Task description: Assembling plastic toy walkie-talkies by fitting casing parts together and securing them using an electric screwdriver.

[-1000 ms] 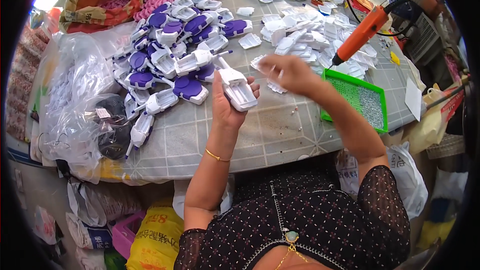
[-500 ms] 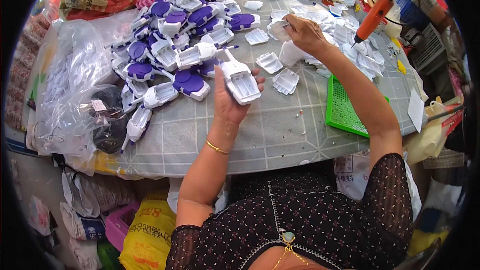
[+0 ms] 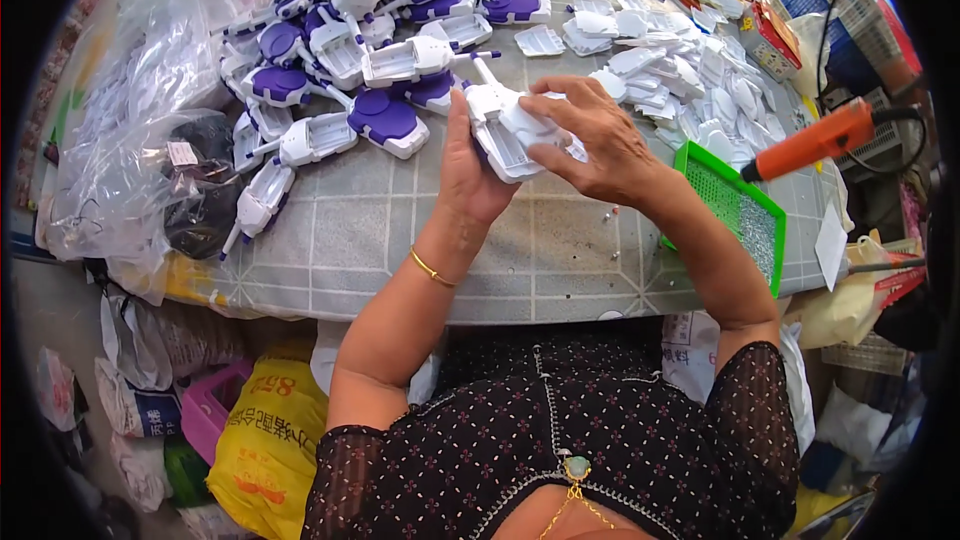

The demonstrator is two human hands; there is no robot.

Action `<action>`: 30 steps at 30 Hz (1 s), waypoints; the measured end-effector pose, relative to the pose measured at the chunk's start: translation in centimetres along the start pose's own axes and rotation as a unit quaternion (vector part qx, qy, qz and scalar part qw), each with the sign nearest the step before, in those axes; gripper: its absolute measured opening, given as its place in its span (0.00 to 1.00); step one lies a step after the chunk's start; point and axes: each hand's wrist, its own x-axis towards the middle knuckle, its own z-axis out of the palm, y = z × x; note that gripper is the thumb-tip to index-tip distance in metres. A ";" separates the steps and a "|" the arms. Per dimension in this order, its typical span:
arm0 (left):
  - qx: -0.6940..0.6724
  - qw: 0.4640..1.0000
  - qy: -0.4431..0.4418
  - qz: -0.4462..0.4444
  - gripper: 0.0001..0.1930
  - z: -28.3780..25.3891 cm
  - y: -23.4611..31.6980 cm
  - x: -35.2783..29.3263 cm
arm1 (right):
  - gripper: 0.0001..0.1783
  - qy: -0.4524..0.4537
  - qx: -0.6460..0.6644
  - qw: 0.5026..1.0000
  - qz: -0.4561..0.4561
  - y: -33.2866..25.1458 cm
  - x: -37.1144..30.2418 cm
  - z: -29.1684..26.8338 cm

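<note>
My left hand (image 3: 468,178) is wrapped around a white plastic housing (image 3: 507,152) with purple edging, its hollow side up and its stem pointing away. Over that hollow, my right hand (image 3: 612,145) pinches a white plastic cover (image 3: 527,124) between thumb and fingers. The cover lies partly across the housing; whether it is seated I cannot tell. Left of my hands is a heap of similar purple-and-white housings (image 3: 387,122), some face up, some hollow side up. Beyond my right hand spreads a pile of loose white covers (image 3: 690,90).
An orange electric screwdriver (image 3: 815,140) hangs by its cord above a green tray (image 3: 777,240) of small metal pieces, right of my forearm. Clear plastic bags (image 3: 120,140) and a black bag (image 3: 207,225) lie on the table's left. Crates (image 3: 825,10) stand at far right.
My right hand has come from the cover pile to the housing in my left hand, bringing a cover. The screwdriver hangs lower and more tilted. The whole view has shifted slightly.
</note>
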 end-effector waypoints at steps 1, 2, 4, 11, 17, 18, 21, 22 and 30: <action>-0.003 1.000 0.001 0.004 0.32 0.0 0.0 0.0 | 0.33 -0.014 0.023 0.999 -0.027 0.3 -0.2 -0.4; -0.013 1.000 0.005 -0.005 0.32 0.0 -0.1 0.0 | 0.36 -0.074 0.091 0.993 0.016 0.4 -0.7 -0.9; -0.025 1.000 0.011 -0.013 0.33 0.3 -0.3 -0.1 | 0.36 -0.065 0.099 0.993 0.003 0.6 -1.2 -1.2; 0.039 0.999 0.014 0.001 0.35 1.0 -0.3 -0.6 | 0.37 0.038 0.103 0.993 -0.036 -1.6 -2.1 -0.4; 0.041 0.999 0.009 -0.010 0.35 1.2 -0.5 -0.8 | 0.37 0.049 0.046 0.995 -0.069 -1.5 -2.1 0.4; 0.031 0.999 0.019 -0.011 0.35 1.2 -0.4 -0.7 | 0.37 0.048 0.042 0.995 -0.070 -1.5 -2.2 0.5; 0.084 0.996 0.028 0.010 0.35 1.7 -0.7 -1.1 | 0.36 0.053 0.030 0.996 -0.066 -1.9 -2.6 0.8; 0.085 0.996 0.028 0.009 0.35 2.0 -0.7 -1.2 | 0.36 0.054 0.029 0.996 -0.066 -2.0 -2.7 0.9; 0.070 0.996 0.047 -0.020 0.34 2.4 -0.9 -1.5 | 0.34 0.101 0.037 0.991 -0.083 -1.8 -2.9 1.7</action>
